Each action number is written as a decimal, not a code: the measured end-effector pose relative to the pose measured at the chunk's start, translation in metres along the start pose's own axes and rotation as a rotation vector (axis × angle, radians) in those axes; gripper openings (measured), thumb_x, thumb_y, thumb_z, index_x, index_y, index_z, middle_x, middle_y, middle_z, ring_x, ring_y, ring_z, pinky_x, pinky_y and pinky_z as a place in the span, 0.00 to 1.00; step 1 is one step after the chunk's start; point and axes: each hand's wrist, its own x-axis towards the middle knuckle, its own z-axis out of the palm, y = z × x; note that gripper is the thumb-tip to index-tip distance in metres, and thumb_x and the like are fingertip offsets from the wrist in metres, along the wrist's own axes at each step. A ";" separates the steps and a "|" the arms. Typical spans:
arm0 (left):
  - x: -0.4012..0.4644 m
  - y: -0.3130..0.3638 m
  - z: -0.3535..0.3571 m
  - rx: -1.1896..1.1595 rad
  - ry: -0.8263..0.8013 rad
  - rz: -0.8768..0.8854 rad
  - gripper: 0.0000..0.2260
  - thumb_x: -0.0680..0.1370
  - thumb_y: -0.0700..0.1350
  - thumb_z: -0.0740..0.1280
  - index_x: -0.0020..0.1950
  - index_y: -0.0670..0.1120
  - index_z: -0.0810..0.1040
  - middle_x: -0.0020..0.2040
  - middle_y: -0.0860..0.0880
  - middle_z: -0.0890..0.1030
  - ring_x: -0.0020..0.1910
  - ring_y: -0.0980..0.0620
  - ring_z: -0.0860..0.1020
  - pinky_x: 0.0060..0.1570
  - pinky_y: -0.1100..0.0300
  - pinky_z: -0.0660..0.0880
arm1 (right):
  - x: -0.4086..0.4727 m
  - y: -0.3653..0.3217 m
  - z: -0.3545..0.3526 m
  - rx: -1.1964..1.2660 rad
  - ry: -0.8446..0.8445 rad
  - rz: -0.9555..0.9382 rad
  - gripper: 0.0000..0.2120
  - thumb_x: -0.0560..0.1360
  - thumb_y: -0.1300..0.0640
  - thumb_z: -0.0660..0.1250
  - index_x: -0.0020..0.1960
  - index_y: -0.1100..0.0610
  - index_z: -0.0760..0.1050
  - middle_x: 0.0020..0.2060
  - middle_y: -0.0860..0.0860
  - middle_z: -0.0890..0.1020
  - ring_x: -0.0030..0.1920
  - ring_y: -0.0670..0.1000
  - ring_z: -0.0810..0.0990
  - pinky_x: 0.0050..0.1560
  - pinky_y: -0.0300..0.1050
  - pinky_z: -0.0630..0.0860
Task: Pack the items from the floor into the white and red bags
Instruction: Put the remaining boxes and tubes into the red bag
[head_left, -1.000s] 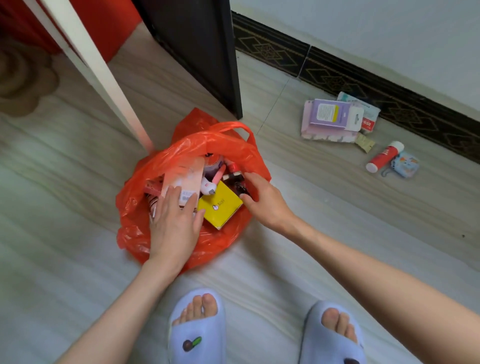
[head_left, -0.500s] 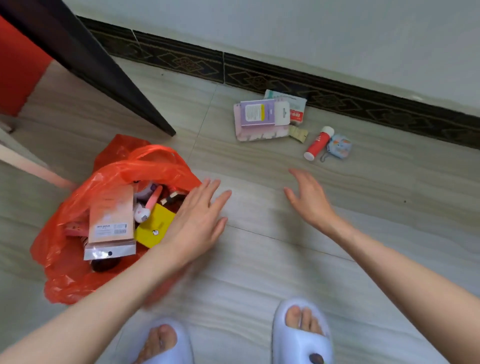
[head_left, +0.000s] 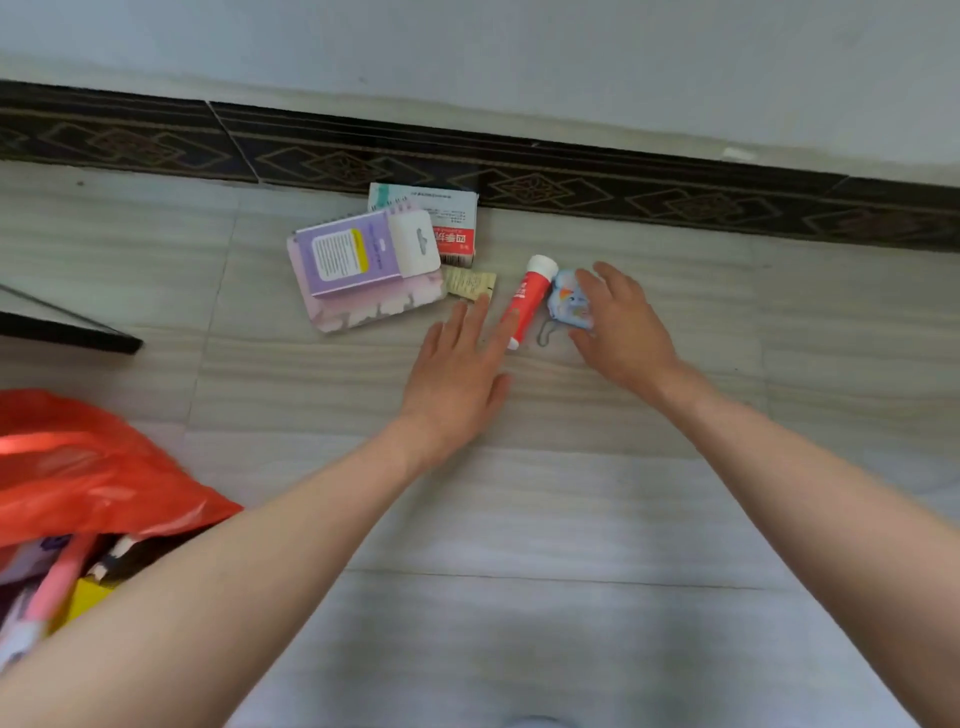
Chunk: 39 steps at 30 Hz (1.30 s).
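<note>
A red tube with a white cap (head_left: 527, 296) lies on the floor between my hands. My left hand (head_left: 460, 366) is flat and open, its fingertips beside the tube's lower end. My right hand (head_left: 623, 327) rests with spread fingers on the right side of a small blue pouch with a key ring (head_left: 566, 306). Left of these lie a purple pack (head_left: 353, 252) on a pink notebook (head_left: 374, 306), a red and white box (head_left: 441, 221) and a small yellowish sachet (head_left: 470, 283). The red bag (head_left: 93, 478) sits at the lower left with several items inside. No white bag is in view.
A dark patterned skirting board (head_left: 571, 176) runs along the white wall just behind the items. A dark furniture edge (head_left: 67, 332) juts in at the left. Pale wood-grain floor tiles (head_left: 571, 519) lie between the bag and the items.
Both hands have left the red bag and reached forward to the items by the wall. The view has swung right, pushing the bag to the lower left corner.
</note>
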 end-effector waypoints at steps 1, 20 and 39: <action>0.007 0.002 0.007 -0.003 0.016 -0.007 0.30 0.79 0.51 0.57 0.76 0.50 0.44 0.77 0.43 0.48 0.75 0.43 0.48 0.72 0.47 0.47 | 0.005 0.004 -0.001 -0.025 -0.035 -0.027 0.31 0.73 0.60 0.66 0.73 0.61 0.58 0.73 0.60 0.59 0.72 0.60 0.57 0.70 0.53 0.60; -0.051 -0.043 -0.026 -0.299 0.216 -0.138 0.17 0.75 0.39 0.64 0.64 0.44 0.74 0.51 0.38 0.77 0.53 0.39 0.71 0.52 0.55 0.65 | -0.037 -0.066 0.026 0.219 -0.012 0.068 0.24 0.72 0.57 0.65 0.65 0.64 0.66 0.58 0.64 0.70 0.59 0.63 0.69 0.59 0.50 0.64; -0.360 -0.109 -0.066 -0.384 0.678 -0.691 0.13 0.70 0.35 0.71 0.53 0.45 0.79 0.45 0.50 0.80 0.45 0.54 0.71 0.47 0.65 0.67 | -0.172 -0.285 0.029 0.355 -0.333 -0.349 0.22 0.72 0.53 0.65 0.64 0.57 0.66 0.60 0.56 0.73 0.62 0.56 0.69 0.62 0.46 0.66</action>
